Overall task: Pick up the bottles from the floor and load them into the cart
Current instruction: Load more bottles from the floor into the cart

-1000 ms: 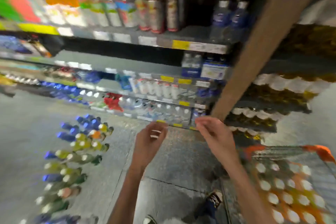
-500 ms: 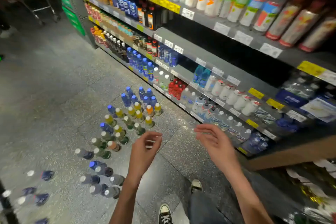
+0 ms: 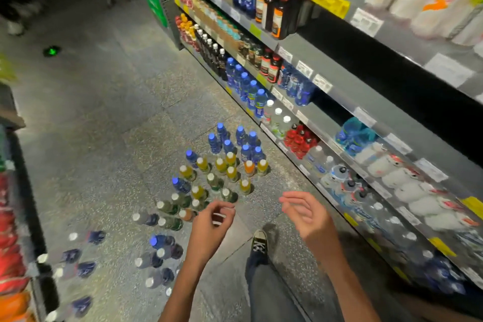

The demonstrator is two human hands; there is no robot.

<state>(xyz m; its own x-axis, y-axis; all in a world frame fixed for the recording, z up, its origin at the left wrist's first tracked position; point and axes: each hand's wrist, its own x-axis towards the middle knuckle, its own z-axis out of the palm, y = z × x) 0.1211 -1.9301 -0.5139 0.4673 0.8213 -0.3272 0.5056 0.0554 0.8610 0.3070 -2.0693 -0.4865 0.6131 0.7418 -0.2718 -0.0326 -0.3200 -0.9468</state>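
Over the last second the view had swung away from the cart, which had sat at the lower right a second before and was now out of sight, and had settled on the floor of the aisle. That suggested a load had been dropped off and the person had turned back for more; both hands had come across empty, and nothing had been lifted yet.

Taking the cluster of bottles as the landmark: it stood upright on the floor, blue-capped ones at its far end, yellow and orange ones in the middle, darker ones at its near end. The shelving ran along its right side, stocked with more drinks. Nearer the person and to the left of the cluster, a looser, blurred scatter of further bottles also waited on the floor. So a good part of the job looked undone.

The left hand hovered just above the near end of the cluster, fingers loosely curled around nothing. The right hand hung to the right of that same end, palm turned inward, fingers relaxed and empty. A sneakered foot stood on the floor between the forearms, just short of the cluster.
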